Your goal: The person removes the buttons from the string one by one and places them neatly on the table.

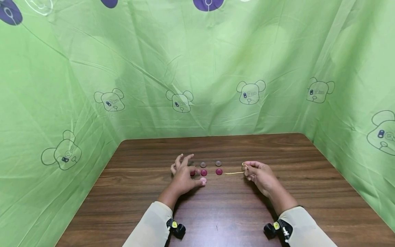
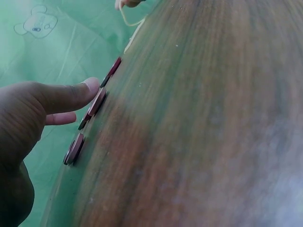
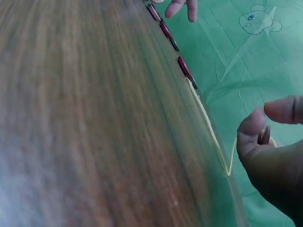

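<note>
In the head view my left hand (image 1: 184, 175) is low over the buttons, fingers spread, its thumb tip touching the edge of a pale pink button (image 1: 203, 180). Close by its forefinger lie two dark red buttons, one (image 1: 204, 173) in full sight and one (image 1: 192, 173) partly covered by the hand. My right hand (image 1: 260, 176) pinches a yellow string (image 1: 234, 173) between thumb and fingers. The string's free end trails left on the table towards another dark red button (image 1: 219, 171). In the right wrist view a small brown piece (image 3: 265, 135) shows at the right fingers, its kind unclear.
Two grey-brown buttons, one at left (image 1: 203, 164) and one at right (image 1: 218, 163), lie behind the red ones. Everything is on a brown wood-grain table (image 1: 216, 212). A green curtain (image 1: 210, 68) with printed bear heads hangs around its back and sides.
</note>
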The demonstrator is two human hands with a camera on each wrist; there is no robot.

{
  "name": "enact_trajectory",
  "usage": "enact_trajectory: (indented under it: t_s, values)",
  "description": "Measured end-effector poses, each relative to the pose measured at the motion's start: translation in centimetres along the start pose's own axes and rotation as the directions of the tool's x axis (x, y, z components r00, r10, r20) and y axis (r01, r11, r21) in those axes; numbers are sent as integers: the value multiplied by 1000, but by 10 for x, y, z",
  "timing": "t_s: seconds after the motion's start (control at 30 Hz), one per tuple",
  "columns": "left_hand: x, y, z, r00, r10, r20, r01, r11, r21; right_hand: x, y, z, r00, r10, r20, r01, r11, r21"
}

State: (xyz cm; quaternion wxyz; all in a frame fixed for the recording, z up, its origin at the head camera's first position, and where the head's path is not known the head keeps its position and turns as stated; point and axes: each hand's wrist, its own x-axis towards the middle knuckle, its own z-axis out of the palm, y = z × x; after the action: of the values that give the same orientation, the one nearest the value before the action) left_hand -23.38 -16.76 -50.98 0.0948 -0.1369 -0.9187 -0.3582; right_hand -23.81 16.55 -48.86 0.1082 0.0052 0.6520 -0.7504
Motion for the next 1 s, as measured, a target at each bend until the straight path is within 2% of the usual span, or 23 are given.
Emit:
enact_trajectory:
  t_s: [0.4,1.0]
  values:
    - [1,-1,1,1000,-5,-26,6,1000,17,4,6,-4,989,-82,122,76,996,55]
    - [1,1,0,999,-11,-41,12,999,30,1,6,-1,974,-164,157,150,984,95]
